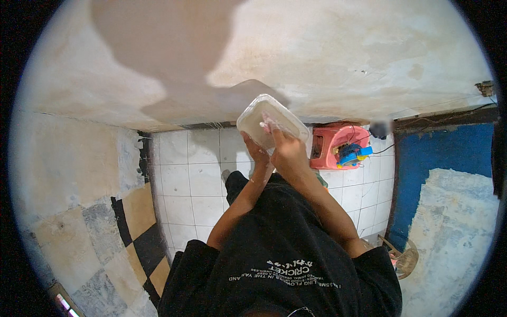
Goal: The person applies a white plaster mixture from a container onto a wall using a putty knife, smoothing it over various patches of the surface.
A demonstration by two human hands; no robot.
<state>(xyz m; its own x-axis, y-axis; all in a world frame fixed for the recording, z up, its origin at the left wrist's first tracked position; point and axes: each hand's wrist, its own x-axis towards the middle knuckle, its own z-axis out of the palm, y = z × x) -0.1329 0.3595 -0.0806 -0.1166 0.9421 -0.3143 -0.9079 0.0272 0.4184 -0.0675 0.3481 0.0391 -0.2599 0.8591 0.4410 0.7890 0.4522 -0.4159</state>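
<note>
In front of my chest, my left hand [255, 150] grips the near left edge of a whitish rectangular plastic tub [302, 129]. The tub is tilted, and pale, cloudy contents coat its inside. My right hand [289, 154] reaches over the tub's near edge, fingers closed and pointing into it. A small pale pink and white thing [266, 122] shows at those fingertips; its kind is too blurred to make out. The forearms come close together at the wrists, and whitish smears mark the skin.
A patchy plastered wall [338, 58] stands just beyond the tub. On the white tiled floor [177, 179], a pink plastic stool [330, 140] holds a blue and yellow device [351, 154] with cables. A blue panel [428, 153], partly whitened, is at the right. Checkered wall tiles [138, 214] line the left.
</note>
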